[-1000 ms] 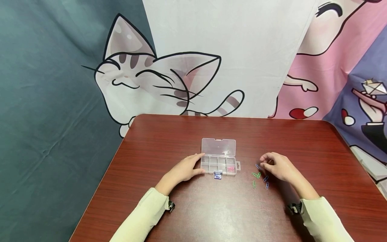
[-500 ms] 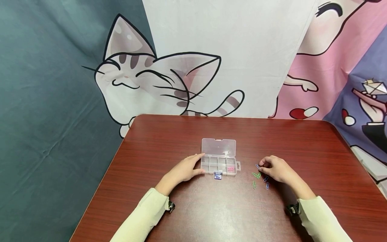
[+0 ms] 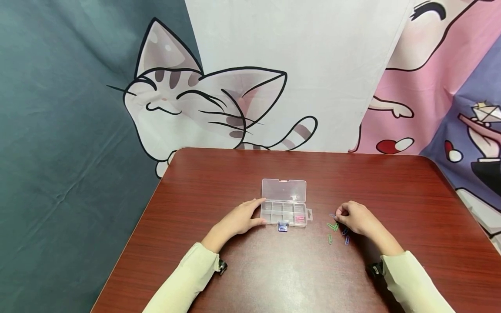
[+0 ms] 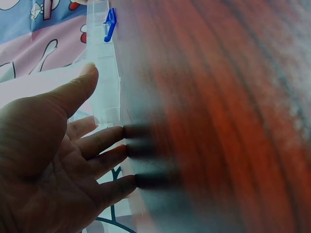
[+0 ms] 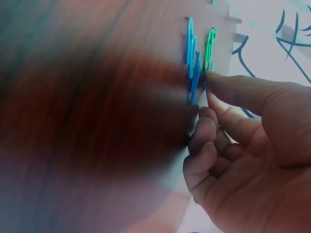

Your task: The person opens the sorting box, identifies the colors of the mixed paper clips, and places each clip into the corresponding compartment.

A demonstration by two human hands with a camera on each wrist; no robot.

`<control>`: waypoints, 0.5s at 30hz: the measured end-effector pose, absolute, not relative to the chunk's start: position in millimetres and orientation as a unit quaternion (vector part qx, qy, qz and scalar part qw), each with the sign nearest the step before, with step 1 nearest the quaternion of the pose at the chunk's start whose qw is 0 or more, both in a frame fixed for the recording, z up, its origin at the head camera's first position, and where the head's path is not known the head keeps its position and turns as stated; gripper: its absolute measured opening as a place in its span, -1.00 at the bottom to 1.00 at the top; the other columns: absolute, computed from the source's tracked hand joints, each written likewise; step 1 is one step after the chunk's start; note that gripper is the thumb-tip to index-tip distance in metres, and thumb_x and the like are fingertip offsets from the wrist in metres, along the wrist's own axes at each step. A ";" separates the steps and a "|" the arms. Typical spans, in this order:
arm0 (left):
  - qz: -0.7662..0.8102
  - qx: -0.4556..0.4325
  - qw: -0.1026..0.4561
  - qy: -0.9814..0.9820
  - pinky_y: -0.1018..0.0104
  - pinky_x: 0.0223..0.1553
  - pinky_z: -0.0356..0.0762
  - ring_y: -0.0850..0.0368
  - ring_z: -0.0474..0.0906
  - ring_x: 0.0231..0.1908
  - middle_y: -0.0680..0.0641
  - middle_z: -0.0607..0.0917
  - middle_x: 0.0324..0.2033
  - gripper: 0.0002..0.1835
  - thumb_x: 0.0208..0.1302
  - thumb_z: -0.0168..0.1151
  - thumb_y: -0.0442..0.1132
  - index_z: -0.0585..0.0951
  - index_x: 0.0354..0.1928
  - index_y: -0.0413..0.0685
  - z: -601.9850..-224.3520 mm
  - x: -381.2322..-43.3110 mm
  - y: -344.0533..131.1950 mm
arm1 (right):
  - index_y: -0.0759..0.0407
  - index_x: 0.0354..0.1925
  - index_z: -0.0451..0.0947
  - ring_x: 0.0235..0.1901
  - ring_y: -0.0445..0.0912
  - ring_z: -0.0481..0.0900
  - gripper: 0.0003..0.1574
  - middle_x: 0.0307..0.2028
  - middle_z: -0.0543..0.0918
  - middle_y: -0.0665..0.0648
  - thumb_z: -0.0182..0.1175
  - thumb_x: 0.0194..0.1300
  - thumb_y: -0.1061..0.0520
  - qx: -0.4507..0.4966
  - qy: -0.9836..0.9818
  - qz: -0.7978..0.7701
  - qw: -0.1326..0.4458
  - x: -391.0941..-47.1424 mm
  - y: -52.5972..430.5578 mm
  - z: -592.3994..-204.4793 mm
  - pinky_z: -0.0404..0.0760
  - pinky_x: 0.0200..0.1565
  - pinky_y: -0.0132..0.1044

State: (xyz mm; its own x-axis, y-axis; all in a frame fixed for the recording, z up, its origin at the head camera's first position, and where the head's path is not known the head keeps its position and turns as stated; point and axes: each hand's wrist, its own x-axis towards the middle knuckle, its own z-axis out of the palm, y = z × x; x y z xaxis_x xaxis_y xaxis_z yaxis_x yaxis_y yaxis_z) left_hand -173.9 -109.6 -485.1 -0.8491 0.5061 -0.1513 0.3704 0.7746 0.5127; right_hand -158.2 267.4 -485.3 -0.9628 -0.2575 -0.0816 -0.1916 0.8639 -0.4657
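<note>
- Your L hand [image 3: 236, 217]: thumb + fingers spread, touching 9 o'clock side of clear box [image 3: 277, 217].
- Box on tbl [image 3: 219, 174], lid [image 3: 283, 191] back twd 12.
- Blue latch [image 3: 282, 227]: box's 6 o'clock edge.
- Pink clips [image 3: 299, 219]: in box, 4 o'clock corner compt.
- 3 green clips [image 5: 209, 48]: approx 4 o'clock from box.
- 2 loose blue clips [image 5: 195, 77]: 7 o'clock of your R hand [image 3: 358, 218].
- R hand: thumb + finger pinching third blue clip [image 3: 332, 215], 3 o'clock from box.
</note>
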 end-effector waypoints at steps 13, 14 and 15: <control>0.237 0.235 0.141 0.932 -0.01 0.45 0.25 -0.13 0.28 0.45 -0.18 0.39 0.44 -0.24 0.41 0.28 0.06 0.26 0.55 0.04 -485.4 -173.8 -109.3 | 0.11 -0.45 0.56 -0.38 -0.08 0.50 -0.89 -0.48 0.58 -0.02 0.28 0.21 0.20 -0.117 0.968 -0.207 0.085 -161.2 261.6 -480.4 0.53 -0.23 -0.09; 0.237 0.235 0.141 0.932 -0.01 0.45 0.26 -0.13 0.28 0.45 -0.18 0.39 0.44 -0.24 0.41 0.28 0.05 0.26 0.55 0.04 -485.3 -173.6 -109.4 | 0.11 -0.44 0.55 -0.39 -0.07 0.50 -0.89 -0.47 0.58 -0.01 0.27 0.21 0.19 -0.115 0.968 -0.208 0.084 -160.9 261.5 -480.5 0.53 -0.25 -0.10; 0.237 0.236 0.141 0.932 -0.01 0.45 0.26 -0.13 0.28 0.45 -0.17 0.39 0.44 -0.24 0.41 0.28 0.05 0.26 0.55 0.03 -485.3 -173.6 -109.4 | 0.11 -0.44 0.54 -0.39 -0.07 0.49 -0.90 -0.47 0.58 -0.01 0.27 0.21 0.19 -0.114 0.968 -0.209 0.082 -160.6 261.5 -480.5 0.52 -0.26 -0.11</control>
State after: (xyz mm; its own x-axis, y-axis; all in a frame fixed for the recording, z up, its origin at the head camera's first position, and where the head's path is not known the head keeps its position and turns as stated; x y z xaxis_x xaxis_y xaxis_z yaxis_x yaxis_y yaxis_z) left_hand -173.6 -109.4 -485.3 -0.8490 0.5061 -0.1518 0.3717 0.7763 0.5092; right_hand -160.6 261.5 -480.5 -0.9606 -0.2550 -0.1103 -0.1866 0.8863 -0.4238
